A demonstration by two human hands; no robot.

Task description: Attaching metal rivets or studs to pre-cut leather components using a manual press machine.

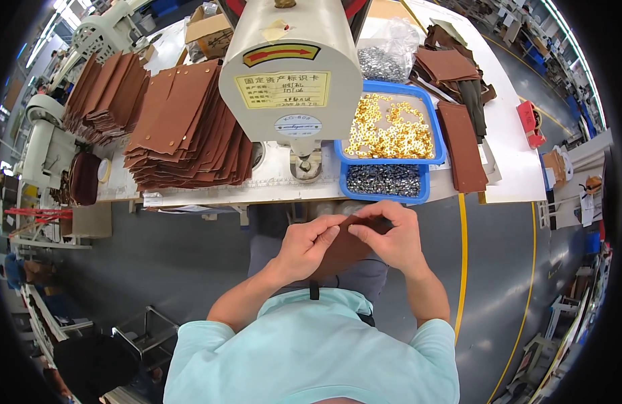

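Grip of left hand point(304, 246) and right hand point(396, 237) is pinched closed on a brown panel point(344, 252).

The pale machine head point(340, 71) carries, from top to bottom, a black-edged yellow sign point(281, 54) with a red arrow, a rectangular yellow label point(282, 90) with printed and handwritten lines, and an oval white-and-blue lettered sticker point(297, 126).

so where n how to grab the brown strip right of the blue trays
Probably pinch the brown strip at its near end, from the person's side, with the right hand once free: it looks flat and thin, that end lies nearest, and other brown pieces crowd its far end.
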